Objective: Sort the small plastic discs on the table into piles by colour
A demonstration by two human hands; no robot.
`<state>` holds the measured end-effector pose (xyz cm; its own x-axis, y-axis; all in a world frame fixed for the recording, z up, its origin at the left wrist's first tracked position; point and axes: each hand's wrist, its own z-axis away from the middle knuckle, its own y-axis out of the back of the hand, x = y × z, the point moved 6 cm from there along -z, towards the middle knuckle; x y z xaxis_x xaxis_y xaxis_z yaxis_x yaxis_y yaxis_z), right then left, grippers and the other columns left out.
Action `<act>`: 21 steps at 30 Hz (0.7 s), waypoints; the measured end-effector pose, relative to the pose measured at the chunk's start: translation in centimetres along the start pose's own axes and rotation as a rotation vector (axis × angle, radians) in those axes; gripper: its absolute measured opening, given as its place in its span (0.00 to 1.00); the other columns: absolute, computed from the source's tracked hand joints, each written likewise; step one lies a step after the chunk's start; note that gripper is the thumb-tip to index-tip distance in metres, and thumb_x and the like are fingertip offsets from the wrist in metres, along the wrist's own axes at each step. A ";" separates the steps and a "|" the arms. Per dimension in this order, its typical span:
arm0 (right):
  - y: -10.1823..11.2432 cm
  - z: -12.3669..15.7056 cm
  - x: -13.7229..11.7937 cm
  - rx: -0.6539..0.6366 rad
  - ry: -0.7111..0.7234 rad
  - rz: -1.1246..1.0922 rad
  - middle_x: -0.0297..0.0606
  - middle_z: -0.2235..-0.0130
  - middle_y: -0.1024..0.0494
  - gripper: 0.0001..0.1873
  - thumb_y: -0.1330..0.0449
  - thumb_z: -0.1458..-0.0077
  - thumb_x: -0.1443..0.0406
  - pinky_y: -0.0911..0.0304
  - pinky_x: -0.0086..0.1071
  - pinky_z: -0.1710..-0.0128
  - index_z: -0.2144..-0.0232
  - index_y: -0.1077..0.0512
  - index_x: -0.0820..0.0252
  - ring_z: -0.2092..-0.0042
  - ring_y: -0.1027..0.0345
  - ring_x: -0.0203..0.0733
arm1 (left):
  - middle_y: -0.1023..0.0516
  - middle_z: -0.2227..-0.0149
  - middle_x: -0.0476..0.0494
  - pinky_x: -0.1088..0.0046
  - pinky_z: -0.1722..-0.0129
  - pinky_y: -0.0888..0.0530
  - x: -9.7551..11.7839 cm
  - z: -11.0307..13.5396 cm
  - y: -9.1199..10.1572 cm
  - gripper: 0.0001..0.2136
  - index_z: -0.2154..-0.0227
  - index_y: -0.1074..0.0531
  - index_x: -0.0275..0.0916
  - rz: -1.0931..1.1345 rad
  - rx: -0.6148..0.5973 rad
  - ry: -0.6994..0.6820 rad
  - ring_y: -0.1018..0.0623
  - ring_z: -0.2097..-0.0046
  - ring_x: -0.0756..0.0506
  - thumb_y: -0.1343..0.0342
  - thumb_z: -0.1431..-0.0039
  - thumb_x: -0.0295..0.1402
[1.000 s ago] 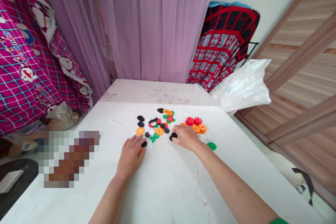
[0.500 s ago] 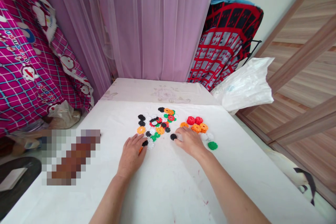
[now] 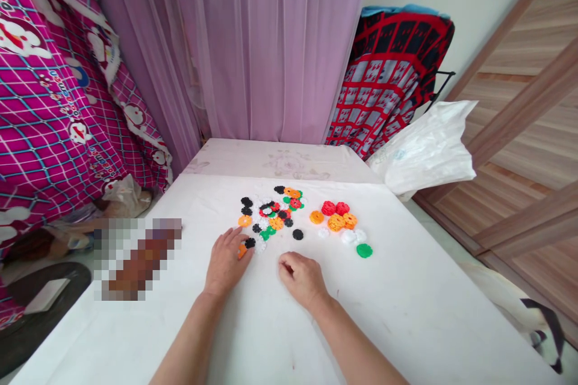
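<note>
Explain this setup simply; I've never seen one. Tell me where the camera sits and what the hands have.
No machine here: these are a person's two bare hands. One camera, worn on the head, looks forward and down at a white-covered table. On it lies a mixed cluster of flower-shaped discs; to its right sit red discs, orange discs, white discs and a green disc. The left hand lies open at the cluster's near edge, perhaps touching an orange piece. The right hand is loosely curled near a lone black disc; nothing shows in its grip.
</note>
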<state>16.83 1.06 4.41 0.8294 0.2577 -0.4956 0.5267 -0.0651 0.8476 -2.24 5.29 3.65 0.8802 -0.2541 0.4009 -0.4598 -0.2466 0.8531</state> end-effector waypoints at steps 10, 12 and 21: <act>0.1 -0.4 0.6 0.029 -0.043 -0.027 0.30 0.68 0.20 0.10 0.47 0.43 0.66 0.43 0.25 0.65 0.68 0.25 0.51 0.67 0.29 0.35 | 0.25 0.44 0.44 0.50 0.39 0.38 0.5 -0.2 0.1 0.13 0.55 0.24 0.47 0.004 -0.094 -0.020 0.31 0.40 0.38 0.47 0.42 0.39; 0.2 -0.5 0.5 0.024 -0.053 -0.011 0.30 0.68 0.20 0.10 0.47 0.43 0.65 0.43 0.25 0.65 0.68 0.25 0.51 0.66 0.29 0.36 | 0.25 0.44 0.45 0.51 0.38 0.38 0.5 -0.2 0.1 0.14 0.55 0.24 0.48 0.015 -0.099 -0.023 0.31 0.39 0.39 0.46 0.43 0.39; 0.2 -0.6 0.3 0.039 -0.084 0.019 0.32 0.66 0.19 0.11 0.48 0.42 0.65 0.43 0.26 0.65 0.66 0.25 0.52 0.65 0.28 0.36 | 0.23 0.47 0.47 0.55 0.39 0.37 0.3 -0.5 0.2 0.13 0.57 0.23 0.49 0.035 -0.086 -0.016 0.29 0.40 0.40 0.45 0.45 0.39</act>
<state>17.04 1.66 4.58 0.8512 0.1747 -0.4949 0.5161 -0.1071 0.8498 -2.07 5.59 4.10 0.8613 -0.2765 0.4262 -0.4780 -0.1566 0.8643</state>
